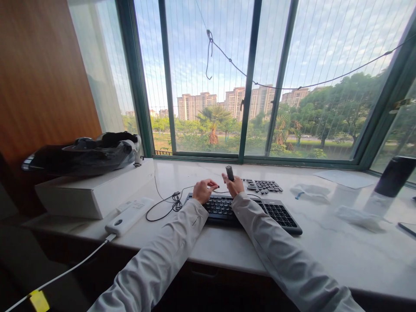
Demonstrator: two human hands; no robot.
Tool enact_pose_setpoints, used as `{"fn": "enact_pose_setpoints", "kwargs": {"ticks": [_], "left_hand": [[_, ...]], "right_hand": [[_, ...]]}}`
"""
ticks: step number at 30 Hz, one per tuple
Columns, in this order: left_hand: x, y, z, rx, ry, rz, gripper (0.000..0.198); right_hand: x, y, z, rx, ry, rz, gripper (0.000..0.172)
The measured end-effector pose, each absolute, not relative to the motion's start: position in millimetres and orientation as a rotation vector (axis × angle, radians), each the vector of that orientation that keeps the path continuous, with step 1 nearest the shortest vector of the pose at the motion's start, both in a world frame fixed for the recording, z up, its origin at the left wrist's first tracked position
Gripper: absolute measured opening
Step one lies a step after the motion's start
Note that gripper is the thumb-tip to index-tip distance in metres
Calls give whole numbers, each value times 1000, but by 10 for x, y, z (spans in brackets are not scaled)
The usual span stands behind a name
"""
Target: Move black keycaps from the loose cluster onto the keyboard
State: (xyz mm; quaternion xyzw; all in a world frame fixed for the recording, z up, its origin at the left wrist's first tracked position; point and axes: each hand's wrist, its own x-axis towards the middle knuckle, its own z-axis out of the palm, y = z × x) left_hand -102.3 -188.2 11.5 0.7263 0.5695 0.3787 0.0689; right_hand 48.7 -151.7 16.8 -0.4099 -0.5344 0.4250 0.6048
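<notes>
A black keyboard [283, 216] lies near the front of the marble counter; its right-hand block shows empty key sockets. Over its left half, my left hand [202, 192] is closed in a pinch on a small black keycap [218, 186]. My right hand [235, 187], just beside it, is wrapped round a stubby black-handled tool [229, 173] that points upward; its working end is hidden. Behind the keyboard, loose keycaps [264, 186] are laid out in rows. Both forearms cover parts of the keyboard.
A tangled black cable [175, 203] lies left of the keyboard. Further left are a white power bank [128, 216] and a white box [94, 195] bearing a dark helmet-like object [87, 151]. Crumpled plastic bags [310, 192] and a black cylinder [394, 175] stand right. Windows rise behind.
</notes>
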Motion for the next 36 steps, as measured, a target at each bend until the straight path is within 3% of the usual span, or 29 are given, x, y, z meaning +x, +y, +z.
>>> {"fn": "enact_pose_setpoints", "kwargs": {"ticks": [3, 9, 24, 31, 36], "left_hand": [[-1022, -1918, 163, 2168, 1775, 1245, 23], [-1033, -1910, 133, 2214, 1688, 1395, 19], [-1081, -1846, 68, 2395, 1552, 1402, 20], [-1074, -1884, 75, 2442, 1627, 1363, 20], [-1064, -1884, 74, 2455, 1656, 1359, 17]], "right_hand": [[594, -1443, 101, -1067, -1551, 700, 28], [587, -1402, -7, -1350, -1930, 450, 32], [729, -1480, 154, -1393, -2121, 356, 29], [1516, -1732, 498, -1808, -2243, -196, 29], [2098, -1807, 396, -1950, -2210, -463, 33]]}}
